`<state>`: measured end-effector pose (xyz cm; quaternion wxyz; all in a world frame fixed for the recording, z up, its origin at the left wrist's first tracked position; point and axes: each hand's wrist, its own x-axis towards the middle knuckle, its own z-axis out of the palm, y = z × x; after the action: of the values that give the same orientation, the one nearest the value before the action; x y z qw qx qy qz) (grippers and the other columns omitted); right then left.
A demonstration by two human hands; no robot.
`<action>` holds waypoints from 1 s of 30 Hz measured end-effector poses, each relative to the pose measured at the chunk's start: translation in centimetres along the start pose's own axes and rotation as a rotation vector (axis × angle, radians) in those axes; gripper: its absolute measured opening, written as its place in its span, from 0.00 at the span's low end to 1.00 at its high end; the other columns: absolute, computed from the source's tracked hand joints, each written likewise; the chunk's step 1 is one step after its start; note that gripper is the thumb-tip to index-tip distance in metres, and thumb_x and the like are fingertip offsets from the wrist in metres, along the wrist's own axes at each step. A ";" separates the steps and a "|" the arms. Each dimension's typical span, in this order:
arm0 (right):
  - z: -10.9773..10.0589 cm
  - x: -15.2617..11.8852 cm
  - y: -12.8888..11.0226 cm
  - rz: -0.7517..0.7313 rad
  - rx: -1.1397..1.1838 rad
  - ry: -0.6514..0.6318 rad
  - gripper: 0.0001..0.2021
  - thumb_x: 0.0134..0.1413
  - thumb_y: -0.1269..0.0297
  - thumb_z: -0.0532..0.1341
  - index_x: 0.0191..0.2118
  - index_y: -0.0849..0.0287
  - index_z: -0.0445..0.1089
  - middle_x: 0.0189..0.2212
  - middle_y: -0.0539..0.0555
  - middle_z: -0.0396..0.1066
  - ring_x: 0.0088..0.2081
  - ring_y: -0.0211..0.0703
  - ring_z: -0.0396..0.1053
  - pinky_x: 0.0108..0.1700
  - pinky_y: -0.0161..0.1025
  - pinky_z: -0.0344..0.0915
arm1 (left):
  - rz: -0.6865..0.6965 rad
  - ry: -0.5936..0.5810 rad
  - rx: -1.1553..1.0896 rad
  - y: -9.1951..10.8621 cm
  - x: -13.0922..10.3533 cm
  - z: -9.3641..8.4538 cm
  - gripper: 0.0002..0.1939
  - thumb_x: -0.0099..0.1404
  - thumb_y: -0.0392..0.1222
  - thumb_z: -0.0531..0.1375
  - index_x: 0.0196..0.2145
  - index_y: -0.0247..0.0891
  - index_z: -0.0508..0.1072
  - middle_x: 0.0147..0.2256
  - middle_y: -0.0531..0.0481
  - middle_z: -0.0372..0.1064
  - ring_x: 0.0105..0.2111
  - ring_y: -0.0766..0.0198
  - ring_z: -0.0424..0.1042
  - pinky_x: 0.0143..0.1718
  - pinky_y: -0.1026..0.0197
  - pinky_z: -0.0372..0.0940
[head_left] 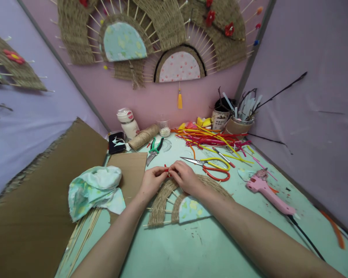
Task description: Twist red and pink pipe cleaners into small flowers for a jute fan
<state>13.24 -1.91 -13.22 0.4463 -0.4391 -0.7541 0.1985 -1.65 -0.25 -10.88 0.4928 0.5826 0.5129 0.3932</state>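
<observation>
Both my hands meet at the upper edge of a woven twine fan (pixel 159 208) that lies on the table, its half-round centre covered in green floral cloth (pixel 191 208). Between my fingertips is a small red pipe cleaner (pixel 166 169), bent and partly hidden. My left hand (pixel 153 179) pinches it from the left. From the right, my right hand (pixel 184 175) grips it with thumb and fingers, the wrist passing over the fan. Just beyond my right hand lie open scissors (pixel 216 166) with yellow and red handles.
A pink glue gun (pixel 271 193) with its cord lies right. Behind are loose pipe cleaners (pixel 211 139), green-handled pruners (pixel 153 150), a twine roll (pixel 145 137), a white bottle (pixel 127 122) and pots of twigs (pixel 239 125). Left are crumpled cloth (pixel 94 187) and cardboard (pixel 46 193).
</observation>
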 end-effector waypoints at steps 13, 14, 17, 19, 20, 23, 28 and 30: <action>0.2 0.2 0.2 0.189 0.132 0.061 0.07 0.57 0.68 0.55 0.32 0.58 0.69 0.28 0.51 0.69 0.34 0.40 0.65 0.38 0.36 0.60 | -0.030 0.040 -0.101 -0.5 -0.1 0.1 0.11 0.45 0.41 0.66 0.28 0.34 0.77 0.30 0.45 0.77 0.32 0.57 0.75 0.38 0.56 0.68; 0.1 0.2 0.2 0.198 0.135 0.061 0.07 0.57 0.68 0.55 0.32 0.58 0.69 0.28 0.51 0.69 0.34 0.40 0.66 0.38 0.36 0.60 | -0.037 0.042 -0.095 -0.4 -0.1 0.1 0.11 0.45 0.41 0.66 0.28 0.34 0.77 0.29 0.45 0.77 0.32 0.57 0.75 0.39 0.56 0.68; 0.1 0.2 0.2 0.204 0.144 0.081 0.08 0.58 0.66 0.54 0.32 0.59 0.69 0.29 0.51 0.69 0.34 0.39 0.66 0.38 0.36 0.59 | -0.050 0.062 -0.090 -0.2 -0.2 -0.1 0.11 0.46 0.42 0.66 0.28 0.34 0.77 0.30 0.45 0.77 0.33 0.58 0.75 0.40 0.57 0.68; 0.1 0.1 0.3 0.198 0.153 0.097 0.09 0.59 0.65 0.53 0.33 0.59 0.69 0.30 0.52 0.70 0.35 0.39 0.66 0.39 0.36 0.59 | -0.056 0.089 -0.105 -0.4 -0.1 -0.3 0.13 0.47 0.43 0.65 0.31 0.34 0.77 0.32 0.45 0.77 0.34 0.59 0.74 0.40 0.58 0.67; 0.1 0.1 0.3 0.195 0.156 0.102 0.09 0.59 0.64 0.53 0.33 0.59 0.69 0.30 0.52 0.70 0.35 0.39 0.66 0.39 0.36 0.59 | -0.059 0.099 -0.119 -0.5 -0.1 -0.3 0.14 0.48 0.44 0.65 0.33 0.34 0.77 0.33 0.45 0.77 0.35 0.59 0.74 0.40 0.59 0.67; 0.1 0.0 0.4 0.198 0.160 0.109 0.09 0.59 0.64 0.53 0.33 0.59 0.69 0.30 0.52 0.69 0.35 0.40 0.66 0.39 0.36 0.59 | -0.056 0.112 -0.188 -1.0 0.1 -0.5 0.15 0.51 0.45 0.64 0.35 0.34 0.77 0.36 0.44 0.77 0.36 0.60 0.74 0.41 0.59 0.66; 0.2 0.1 0.4 0.228 0.170 0.103 0.09 0.58 0.63 0.54 0.32 0.59 0.69 0.28 0.51 0.69 0.32 0.39 0.65 0.35 0.35 0.59 | -0.051 0.081 -0.198 -1.0 0.0 -0.2 0.15 0.50 0.43 0.64 0.35 0.35 0.77 0.36 0.44 0.77 0.38 0.58 0.74 0.44 0.57 0.66; 0.3 0.1 0.3 0.242 0.169 0.100 0.09 0.57 0.62 0.55 0.31 0.59 0.70 0.27 0.51 0.69 0.30 0.38 0.64 0.33 0.34 0.59 | -0.032 0.062 -0.177 -0.9 -0.1 0.0 0.14 0.49 0.42 0.65 0.35 0.34 0.77 0.37 0.44 0.77 0.39 0.58 0.74 0.46 0.56 0.66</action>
<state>13.17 -1.65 -13.57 0.4912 -0.4972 -0.6531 0.2915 -1.90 -0.38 -11.76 0.5325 0.5159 0.5005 0.4470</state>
